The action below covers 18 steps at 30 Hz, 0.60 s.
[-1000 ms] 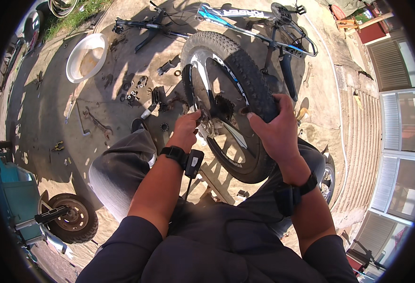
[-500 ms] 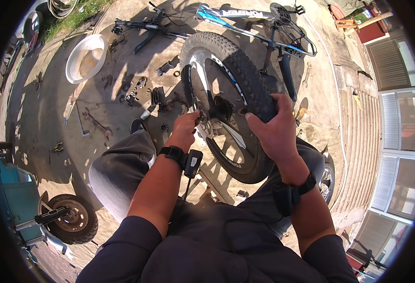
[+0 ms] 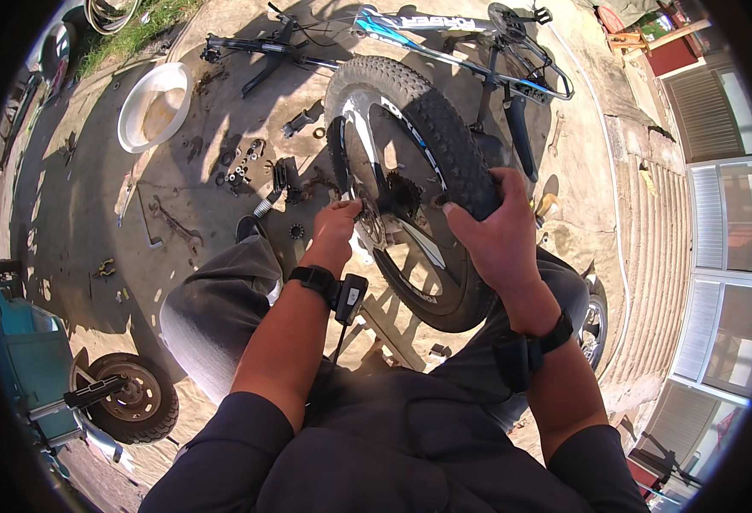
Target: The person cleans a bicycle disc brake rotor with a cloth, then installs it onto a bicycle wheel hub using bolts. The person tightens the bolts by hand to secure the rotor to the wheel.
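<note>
A fat-tyred bicycle wheel (image 3: 457, 137) with white and black spokes stands tilted between my knees. My right hand (image 3: 497, 224) grips its tyre on the right side, thumb over the rim and fingers behind the tread. At the hub's left side, the fingertips of my left hand (image 3: 339, 231) are pinched together beside the brake disc (image 3: 369, 224). Whatever lies between those fingertips is too small or hidden to make out. A dark sprocket cassette (image 3: 404, 195) shows through the spokes on the hub's far side.
Beyond the wheel lie a white and blue bicycle frame (image 3: 427, 34) and a black fork (image 3: 278, 51). A white basin (image 3: 155, 107) sits at the far left. Wrenches (image 3: 177, 224) and small parts (image 3: 241, 167) are scattered left. A teal vehicle's wheel (image 3: 130, 398) stands near left.
Almost nothing differs. My left fingers have shifted very slightly at the hub; the wheel and my right hand keep their places.
</note>
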{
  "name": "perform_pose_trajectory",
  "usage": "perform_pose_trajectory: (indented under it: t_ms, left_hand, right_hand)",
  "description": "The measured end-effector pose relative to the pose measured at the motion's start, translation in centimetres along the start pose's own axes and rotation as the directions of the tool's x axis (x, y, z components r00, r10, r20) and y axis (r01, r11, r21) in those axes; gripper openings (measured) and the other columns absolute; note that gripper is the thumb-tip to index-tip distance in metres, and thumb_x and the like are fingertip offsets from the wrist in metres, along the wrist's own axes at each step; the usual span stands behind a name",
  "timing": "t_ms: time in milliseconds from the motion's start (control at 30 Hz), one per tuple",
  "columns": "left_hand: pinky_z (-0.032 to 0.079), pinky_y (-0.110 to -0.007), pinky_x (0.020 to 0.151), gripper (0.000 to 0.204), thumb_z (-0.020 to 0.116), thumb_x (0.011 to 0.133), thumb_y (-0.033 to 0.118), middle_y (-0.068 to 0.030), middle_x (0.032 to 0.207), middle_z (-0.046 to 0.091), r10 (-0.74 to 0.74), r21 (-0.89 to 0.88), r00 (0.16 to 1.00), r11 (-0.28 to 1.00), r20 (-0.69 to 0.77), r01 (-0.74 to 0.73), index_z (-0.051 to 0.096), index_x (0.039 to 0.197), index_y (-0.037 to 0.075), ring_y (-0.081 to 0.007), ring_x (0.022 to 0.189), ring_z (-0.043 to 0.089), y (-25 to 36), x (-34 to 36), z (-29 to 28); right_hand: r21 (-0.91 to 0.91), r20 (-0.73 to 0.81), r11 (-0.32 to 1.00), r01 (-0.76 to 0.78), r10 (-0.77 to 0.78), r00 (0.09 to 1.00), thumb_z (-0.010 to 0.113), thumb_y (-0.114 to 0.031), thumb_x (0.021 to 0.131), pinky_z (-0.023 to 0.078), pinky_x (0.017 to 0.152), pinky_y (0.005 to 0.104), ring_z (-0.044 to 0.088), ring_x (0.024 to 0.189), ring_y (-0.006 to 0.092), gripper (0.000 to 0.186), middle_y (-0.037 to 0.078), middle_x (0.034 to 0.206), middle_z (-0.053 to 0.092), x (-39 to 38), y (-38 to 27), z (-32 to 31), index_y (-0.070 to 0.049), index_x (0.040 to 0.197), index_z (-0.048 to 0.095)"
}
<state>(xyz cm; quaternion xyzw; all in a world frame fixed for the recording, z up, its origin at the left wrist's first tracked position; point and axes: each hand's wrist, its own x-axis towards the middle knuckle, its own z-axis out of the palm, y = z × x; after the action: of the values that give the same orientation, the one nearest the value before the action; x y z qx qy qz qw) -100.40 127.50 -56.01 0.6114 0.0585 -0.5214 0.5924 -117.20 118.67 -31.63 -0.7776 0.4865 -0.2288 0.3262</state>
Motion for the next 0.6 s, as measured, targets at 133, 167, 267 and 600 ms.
perform_pose_trajectory:
  t_ms: [133,167,267,600]
  left_hand:
    - [0.033,-0.027,0.061,0.014,0.076,0.091,0.019,0.0059,0.082,0.063,-0.004,0.013,1.0,1.0,-0.028,0.005,0.069,0.102,0.013,-0.0074,0.065,0.042,0.07,0.12,0.2]
    - [0.033,-0.027,0.061,0.014,0.075,0.091,0.018,0.006,0.083,0.064,-0.006,0.013,0.999,1.0,-0.038,0.006,0.07,0.102,0.013,-0.0071,0.066,0.042,0.15,0.0,0.35]
    - [0.034,-0.027,0.063,0.015,0.074,0.092,0.016,0.0049,0.089,0.068,0.012,0.002,1.0,1.0,-0.009,-0.012,0.07,0.105,0.013,-0.0072,0.069,0.045,0.33,-0.28,0.35]
    - [0.038,-0.031,0.075,0.02,0.072,0.093,0.015,0.0046,0.1,0.069,-0.042,-0.072,0.998,0.996,0.039,0.044,0.069,0.112,0.015,-0.0088,0.087,0.056,0.4,-0.51,-0.04]
  right_hand:
    - [-0.008,-0.011,1.0,0.018,-0.018,1.0,0.079,-0.026,0.073,0.052,0.076,0.0391,0.064,0.081,0.027,0.052,0.016,0.093,0.063,0.06,0.25,0.08,-0.001,0.112,0.054]
    - [-0.016,-0.001,1.0,0.014,-0.014,1.0,0.08,-0.025,0.074,0.052,0.077,0.0374,0.063,0.082,0.0243,0.052,0.015,0.094,0.063,0.09,0.27,-0.02,-0.001,0.112,0.053]
    - [-0.034,0.02,0.999,0.01,-0.009,1.0,0.081,-0.023,0.077,0.051,0.078,0.0341,0.062,0.084,0.019,0.051,0.012,0.096,0.063,0.06,0.13,-0.12,-0.001,0.113,0.053]
    - [-0.001,-0.001,1.0,0.015,-0.015,1.0,0.08,-0.026,0.074,0.053,0.076,0.0381,0.065,0.081,0.0256,0.053,0.015,0.094,0.065,0.12,0.16,0.12,-0.001,0.113,0.054]
